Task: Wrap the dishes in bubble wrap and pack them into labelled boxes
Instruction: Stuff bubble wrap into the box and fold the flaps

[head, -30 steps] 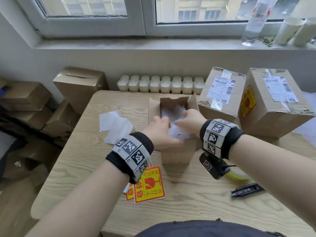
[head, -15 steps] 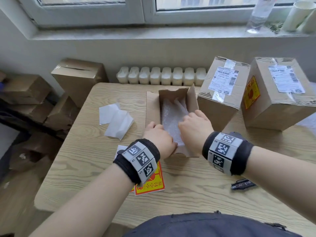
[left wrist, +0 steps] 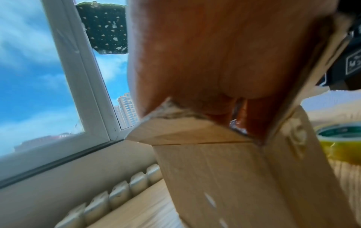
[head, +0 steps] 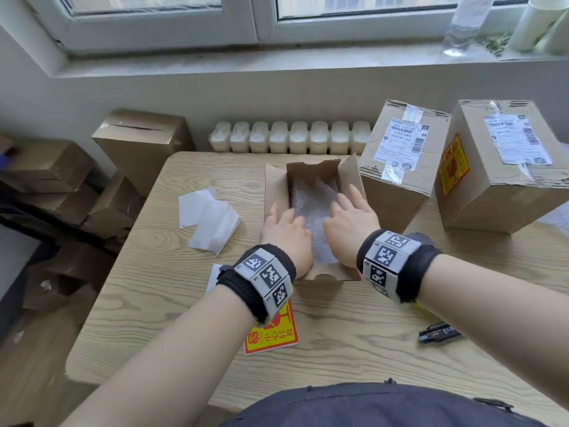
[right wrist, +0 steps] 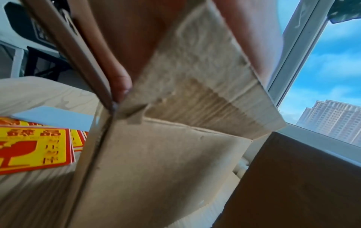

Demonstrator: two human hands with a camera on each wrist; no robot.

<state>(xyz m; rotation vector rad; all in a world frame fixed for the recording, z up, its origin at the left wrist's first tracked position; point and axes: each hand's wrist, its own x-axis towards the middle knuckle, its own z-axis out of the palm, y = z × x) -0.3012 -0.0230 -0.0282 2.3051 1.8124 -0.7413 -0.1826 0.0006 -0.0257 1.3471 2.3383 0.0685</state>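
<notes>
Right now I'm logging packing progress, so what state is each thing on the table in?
open box: flaps up, bubble wrap inside.
left hand: flat, fingers straight, on the box's left edge.
right hand: flat, pressing the wrap.
two labelled boxes: taped shut.
white papers: lying loose.
fragile stickers: unused, stacked flat.

Daylight comes through a white-framed window (head: 255, 23) above a grey sill (head: 246, 61). A white ribbed radiator (head: 289, 137) stands behind the light wooden table's (head: 338, 349) far edge.
</notes>
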